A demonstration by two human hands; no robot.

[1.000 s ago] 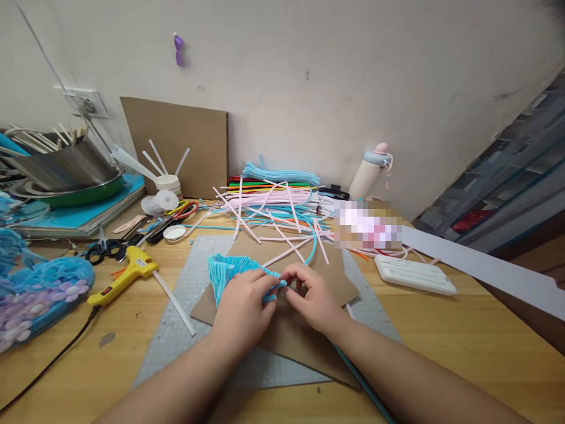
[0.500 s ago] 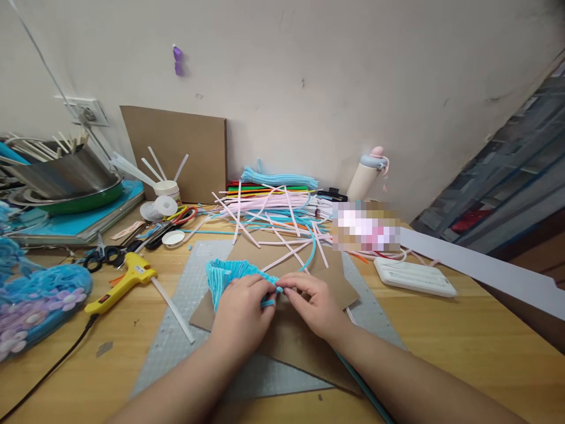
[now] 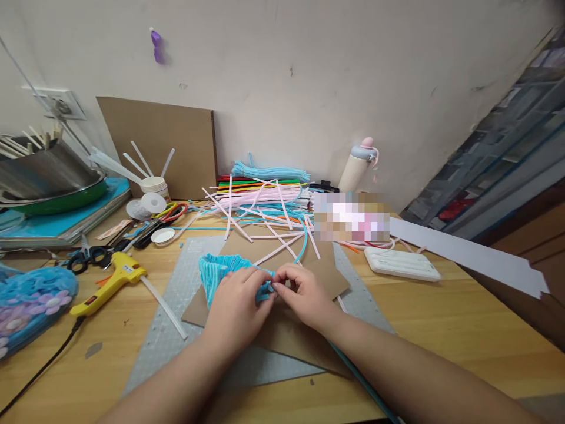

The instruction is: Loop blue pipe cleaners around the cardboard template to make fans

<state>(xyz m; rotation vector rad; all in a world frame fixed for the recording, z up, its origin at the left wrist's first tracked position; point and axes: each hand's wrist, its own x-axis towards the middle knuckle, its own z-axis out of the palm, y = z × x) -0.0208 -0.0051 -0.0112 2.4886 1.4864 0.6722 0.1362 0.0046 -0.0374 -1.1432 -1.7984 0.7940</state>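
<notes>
A bright blue fuzzy piece made of pipe cleaners (image 3: pixel 216 274) is gripped by my left hand (image 3: pixel 241 300), whose fingers wrap over its right part. My right hand (image 3: pixel 304 294) meets the left at the piece's right end, thumb and forefinger pinched on a blue strand there. Both hands are above a brown cardboard sheet (image 3: pixel 286 338) on a grey cutting mat (image 3: pixel 163 306). The fingers hide much of the blue end. A long teal strand (image 3: pixel 362 383) runs under my right forearm.
On the left lie a yellow glue gun (image 3: pixel 110 285), scissors (image 3: pixel 90 257) and a blue item with flowers (image 3: pixel 35 300). Behind are heaped pipe cleaners (image 3: pixel 265 200) and a bottle (image 3: pixel 354 168). A white box (image 3: pixel 401 265) lies at right.
The view has shifted, so most things appear further left. My fingertips have drawn closer together at the blue piece's right end, which is now more covered.
</notes>
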